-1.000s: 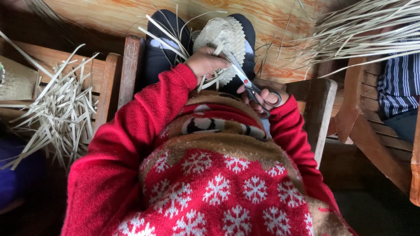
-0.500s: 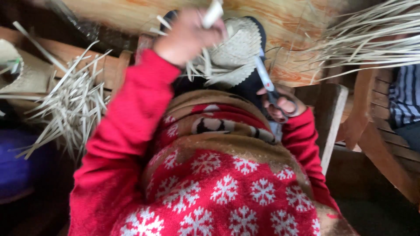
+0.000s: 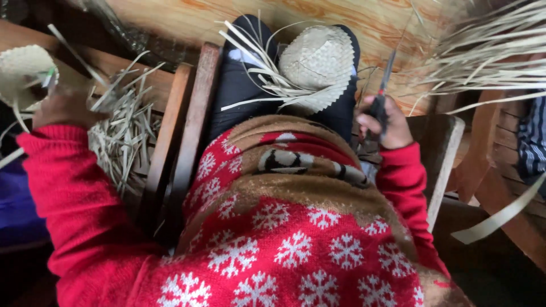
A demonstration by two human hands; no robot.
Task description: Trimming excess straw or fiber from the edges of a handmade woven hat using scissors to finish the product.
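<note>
A small round woven straw piece (image 3: 318,59) lies on my lap over dark trousers, with loose pale strips (image 3: 256,62) fanning out to its left. My right hand (image 3: 382,122) is closed around the dark handles of scissors (image 3: 388,68), whose blades point up beside the woven piece without touching it. My left hand (image 3: 62,105) is stretched far to the left over a heap of cut straw strips (image 3: 122,133), next to a second woven piece (image 3: 23,65). Only its back shows, so its fingers and any contents are hidden.
Wooden chair rails (image 3: 182,125) run between my lap and the straw heap. A large bundle of long strips (image 3: 489,51) fans out at upper right above a wooden frame (image 3: 449,148). Another person's striped sleeve (image 3: 532,139) is at the right edge. A loose strip (image 3: 500,216) hangs below.
My left hand swung from above the woven piece, where it held a pale cutting, far out to the left over the heap. My right hand turned the scissors upright.
</note>
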